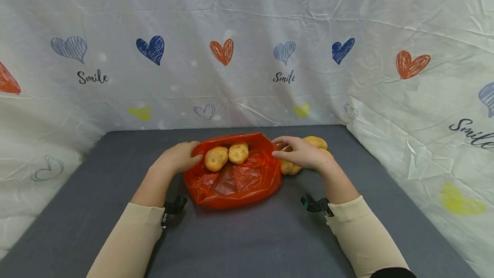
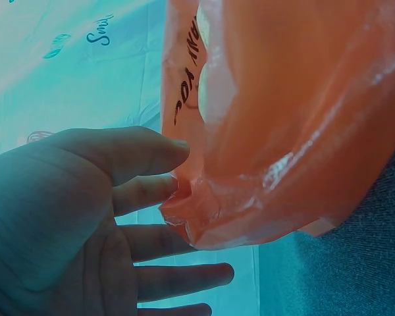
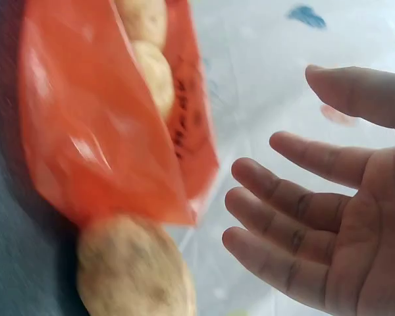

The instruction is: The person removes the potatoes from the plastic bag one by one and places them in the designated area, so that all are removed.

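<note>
A red plastic bag (image 1: pixel 235 200) lies with its mouth spread wide, and two potatoes (image 1: pixel 216 158) sit inside against its far wall. At the bag's left edge, my left hand (image 1: pixel 177 157) pinches the rim between thumb and forefinger; the other fingers (image 2: pixel 184 280) extend nearly straight in the left wrist view. My right hand (image 1: pixel 301 151) hovers by the bag's right edge, above loose potatoes (image 1: pixel 289 167). Its spread, slightly bent fingers (image 3: pixel 283 220) hold nothing and stand apart from the bag in the right wrist view. Part of the loose potatoes is hidden behind this hand.
The dark grey table (image 1: pixel 247 243) runs back to a white sheet (image 1: pixel 247 12) printed with hearts and "Smile". Another loose potato (image 1: pixel 315 141) lies beyond the right hand. The sheet also hangs along both sides of the table.
</note>
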